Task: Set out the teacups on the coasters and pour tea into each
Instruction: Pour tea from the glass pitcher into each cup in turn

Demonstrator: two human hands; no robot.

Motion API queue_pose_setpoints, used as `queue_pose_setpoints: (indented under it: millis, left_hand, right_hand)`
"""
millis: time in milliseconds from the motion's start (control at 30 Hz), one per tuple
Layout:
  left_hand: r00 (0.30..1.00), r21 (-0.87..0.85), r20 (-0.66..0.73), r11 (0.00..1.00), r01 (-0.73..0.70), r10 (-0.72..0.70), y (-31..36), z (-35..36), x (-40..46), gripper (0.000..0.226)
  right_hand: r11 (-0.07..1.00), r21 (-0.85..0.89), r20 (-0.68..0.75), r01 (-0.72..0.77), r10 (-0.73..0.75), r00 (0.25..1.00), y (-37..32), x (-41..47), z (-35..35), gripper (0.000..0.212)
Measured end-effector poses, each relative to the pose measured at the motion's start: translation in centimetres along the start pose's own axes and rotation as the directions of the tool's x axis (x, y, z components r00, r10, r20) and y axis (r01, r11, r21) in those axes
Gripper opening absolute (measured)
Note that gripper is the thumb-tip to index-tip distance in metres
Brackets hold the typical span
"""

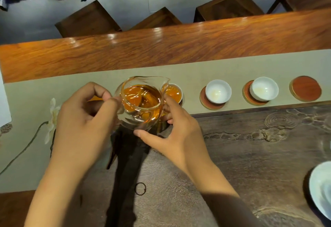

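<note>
My two hands hold a clear glass pitcher [141, 101] of amber tea over the beige runner [179, 72]. My left hand [86, 119] grips its handle side, and my right hand [173, 130] cups its right wall and base. The spout tips toward a white teacup [173, 92] that is full of tea. Two empty white teacups [218, 91] [264, 88] sit on round wooden coasters [207, 104] [248, 94] to the right. A bare coaster [306, 88] lies at the far right. An orange patch shows behind my left hand; I cannot tell what it is.
A dark carved wooden tea tray [250, 146] fills the near right, with a white dish [322, 192] at its right edge and a black ring [140, 188] on it. A white flower print [52, 117] marks the runner's left. Wooden stools [89, 20] stand beyond the table.
</note>
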State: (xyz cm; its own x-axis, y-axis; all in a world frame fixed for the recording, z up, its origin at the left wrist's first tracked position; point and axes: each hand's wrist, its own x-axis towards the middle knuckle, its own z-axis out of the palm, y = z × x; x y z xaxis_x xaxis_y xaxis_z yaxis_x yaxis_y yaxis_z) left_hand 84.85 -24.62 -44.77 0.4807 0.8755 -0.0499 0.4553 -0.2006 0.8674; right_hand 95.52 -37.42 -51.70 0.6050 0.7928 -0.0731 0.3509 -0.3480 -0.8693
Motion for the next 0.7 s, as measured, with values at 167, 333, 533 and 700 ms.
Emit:
queue_pose_setpoints:
  millis: [167,333,533,700]
  left_hand:
    - [1.0,-0.084,0.02,0.996,-0.02,0.021,0.6,0.6,0.2,0.013]
    - [0.993,-0.068,0.074,0.994,-0.085,0.09,2.0,2.5,0.5,0.012]
    - [0.975,-0.073,0.174,0.989,-0.126,0.137,3.2,5.5,0.1,0.012]
    - [0.969,-0.072,0.201,0.988,-0.133,0.145,3.8,7.5,-0.1,0.018]
  right_hand:
    - [0.999,-0.041,-0.053,0.012,-0.014,0.999,-0.7,-0.3,-1.8,0.093]
    - [0.999,-0.011,-0.059,-0.047,0.046,0.997,-0.1,-0.5,-3.6,0.089]
    - [0.994,0.022,-0.106,-0.104,0.106,0.989,1.8,-1.3,-5.7,0.093]
    - [0.989,0.059,-0.113,-0.138,0.144,0.983,3.5,-2.0,-7.1,0.093]
